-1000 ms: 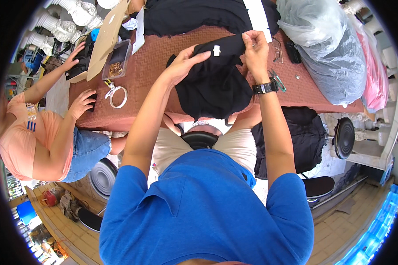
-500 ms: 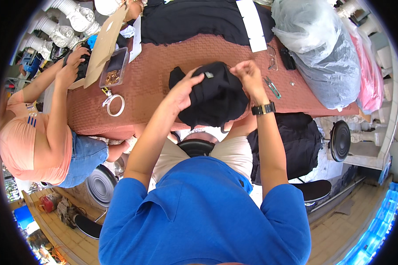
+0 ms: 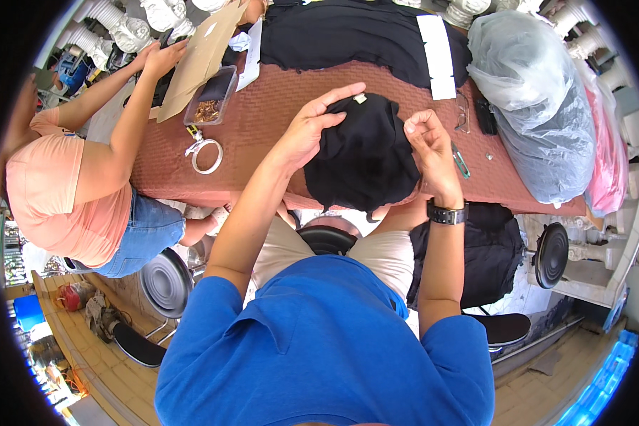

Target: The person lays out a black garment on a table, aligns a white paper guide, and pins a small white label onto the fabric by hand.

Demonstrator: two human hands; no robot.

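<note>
1. Steadying the cloth (image 3: pixel 362 163) with the left hand (image 3: pixel 312 128): thumb in front, index finger stretched along its top edge, by the white tag (image 3: pixel 360 98).
2. Right hand (image 3: pixel 429 142) sits at the cloth's right edge, apart from the left, thumb and fingers drawn close in; cannot tell whether they pinch anything thin.
3. Cloth lies between the hands, bunched at the near edge of the table (image 3: pixel 277 110), its lower part hanging over the side.
4. Risk, my judgement: overhang could drag the cloth lapward if the left grip slackens; bunched dark folds could hide or catch the tag.
5. Snips (image 3: pixel 461 160) lie just beyond the right hand; a careless sweep might knock them.
6. Labels: no writing legible on the tag, nor on the white strip (image 3: pixel 438 57) across the black fabric (image 3: pixel 334 32).
</note>
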